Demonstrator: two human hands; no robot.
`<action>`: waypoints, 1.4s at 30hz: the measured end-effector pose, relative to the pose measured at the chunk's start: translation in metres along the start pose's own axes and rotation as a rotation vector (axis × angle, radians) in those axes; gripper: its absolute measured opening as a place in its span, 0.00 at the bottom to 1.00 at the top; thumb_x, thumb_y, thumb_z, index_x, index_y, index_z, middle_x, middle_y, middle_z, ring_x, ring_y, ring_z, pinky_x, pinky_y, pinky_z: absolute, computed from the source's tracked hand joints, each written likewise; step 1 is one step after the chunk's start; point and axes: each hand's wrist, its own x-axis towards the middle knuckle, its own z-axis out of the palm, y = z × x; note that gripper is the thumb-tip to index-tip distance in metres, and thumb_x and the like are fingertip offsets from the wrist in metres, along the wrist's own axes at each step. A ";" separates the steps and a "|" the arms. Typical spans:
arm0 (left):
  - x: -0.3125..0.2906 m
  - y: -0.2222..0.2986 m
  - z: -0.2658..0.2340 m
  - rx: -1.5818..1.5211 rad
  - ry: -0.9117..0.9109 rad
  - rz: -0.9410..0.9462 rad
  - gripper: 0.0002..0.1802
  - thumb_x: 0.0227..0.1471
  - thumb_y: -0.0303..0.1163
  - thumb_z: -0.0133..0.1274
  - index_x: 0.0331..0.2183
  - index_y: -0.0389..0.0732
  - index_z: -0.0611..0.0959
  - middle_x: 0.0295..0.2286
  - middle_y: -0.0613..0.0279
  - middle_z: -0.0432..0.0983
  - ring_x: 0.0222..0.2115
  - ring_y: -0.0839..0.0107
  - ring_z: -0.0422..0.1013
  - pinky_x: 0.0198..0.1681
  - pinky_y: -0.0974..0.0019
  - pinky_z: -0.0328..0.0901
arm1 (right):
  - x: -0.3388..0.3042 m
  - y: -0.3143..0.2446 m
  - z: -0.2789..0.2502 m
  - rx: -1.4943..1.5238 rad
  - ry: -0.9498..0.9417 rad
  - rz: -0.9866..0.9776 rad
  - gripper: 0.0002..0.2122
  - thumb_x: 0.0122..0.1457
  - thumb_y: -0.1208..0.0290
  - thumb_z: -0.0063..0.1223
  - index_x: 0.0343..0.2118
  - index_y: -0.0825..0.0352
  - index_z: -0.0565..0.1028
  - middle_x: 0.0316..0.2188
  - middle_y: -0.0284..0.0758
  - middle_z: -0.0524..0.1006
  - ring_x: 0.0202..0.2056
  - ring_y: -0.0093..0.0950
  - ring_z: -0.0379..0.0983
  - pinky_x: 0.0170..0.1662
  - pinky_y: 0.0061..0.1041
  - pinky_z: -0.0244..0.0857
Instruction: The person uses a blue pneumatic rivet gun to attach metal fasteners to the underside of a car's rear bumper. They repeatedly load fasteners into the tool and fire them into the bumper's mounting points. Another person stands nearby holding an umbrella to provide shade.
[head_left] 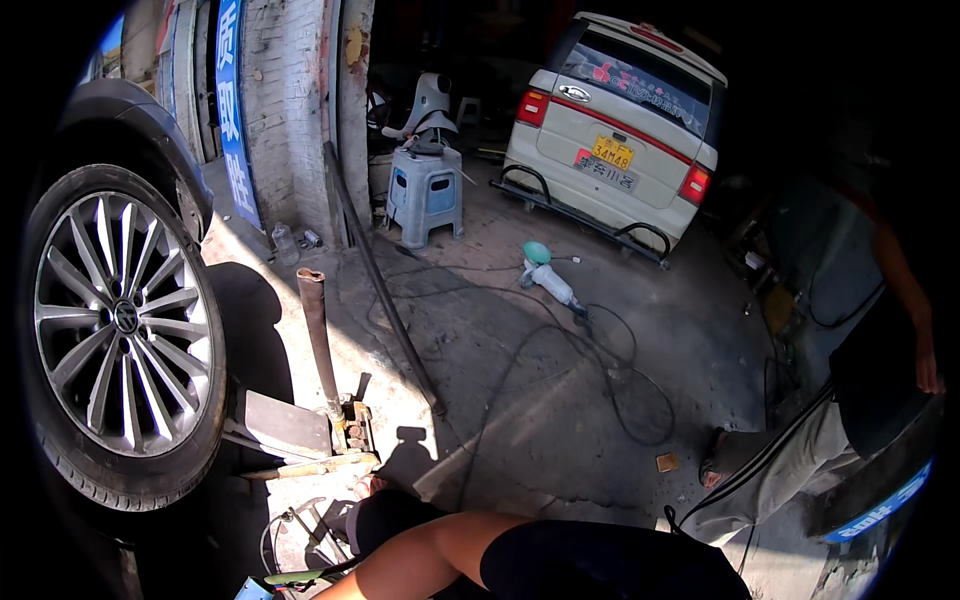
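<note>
Neither of my hands shows. A bare forearm of mine (420,562) comes out of a dark sleeve at the lower edge and runs down to the left, its hand cut off by the frame. Close to it, at the bottom edge, are a light blue object (255,590) and a green strip (295,577), both too cropped to name. Left of my arm stands a car wheel (125,318) with silver spokes, fitted under a dark wheel arch. Beside the wheel sits a floor jack (350,437) with an upright brown handle (315,335). Several tools (310,525) lie on sunlit ground.
A power tool with a green round pad (550,283) lies on the concrete, its cable looping around. A long dark bar (380,285) leans by the wall. Behind are a blue stool (425,195) and a white van (600,130). Another person (850,440) is at the right.
</note>
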 end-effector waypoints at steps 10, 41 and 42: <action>-0.050 0.000 -0.031 0.269 0.044 0.127 0.19 0.50 0.29 0.56 0.44 0.37 0.70 0.33 0.59 0.67 0.33 0.71 0.64 0.36 0.68 0.64 | -0.010 0.030 0.002 -0.001 -0.064 0.088 0.08 0.47 0.65 0.48 0.25 0.65 0.69 0.15 0.35 0.68 0.15 0.27 0.67 0.20 0.30 0.63; -0.122 -0.024 -0.020 -0.882 0.735 -0.201 0.05 0.52 0.34 0.57 0.31 0.45 0.80 0.19 0.78 0.63 0.18 0.84 0.55 0.26 0.74 0.54 | -0.085 0.018 0.026 0.140 -0.098 0.564 0.09 0.51 0.66 0.49 0.34 0.63 0.69 0.19 0.26 0.68 0.22 0.22 0.67 0.34 0.29 0.65; -0.120 -0.019 -0.022 -0.894 0.725 -0.206 0.05 0.52 0.34 0.57 0.31 0.45 0.80 0.18 0.78 0.62 0.18 0.84 0.54 0.26 0.74 0.54 | -0.082 0.017 0.026 0.120 -0.104 0.549 0.10 0.51 0.66 0.49 0.35 0.63 0.69 0.19 0.26 0.68 0.22 0.23 0.67 0.34 0.29 0.65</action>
